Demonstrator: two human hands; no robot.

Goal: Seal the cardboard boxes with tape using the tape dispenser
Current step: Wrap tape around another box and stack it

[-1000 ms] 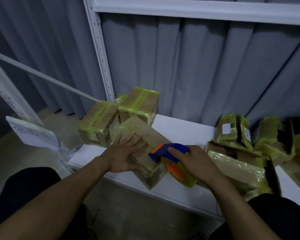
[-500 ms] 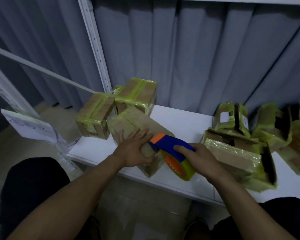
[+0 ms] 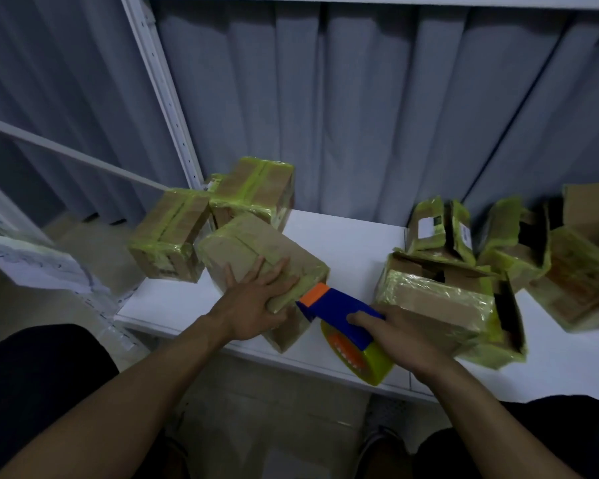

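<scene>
Now left hand (image 3: 256, 305) pressed flat on box (image 3: 253, 243); right hand (image 3: 398, 337) grips tape dispenser (image 3: 339, 305) touching box's right end.

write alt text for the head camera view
A person's left hand presses flat on a cardboard box on a white shelf, while the right hand grips a tape dispenser at its near corner. More taped boxes sit left, open boxes right.

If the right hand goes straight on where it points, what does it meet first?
Probably the cardboard box under the left hand; the tape dispenser in the right hand seems to touch it.
</scene>
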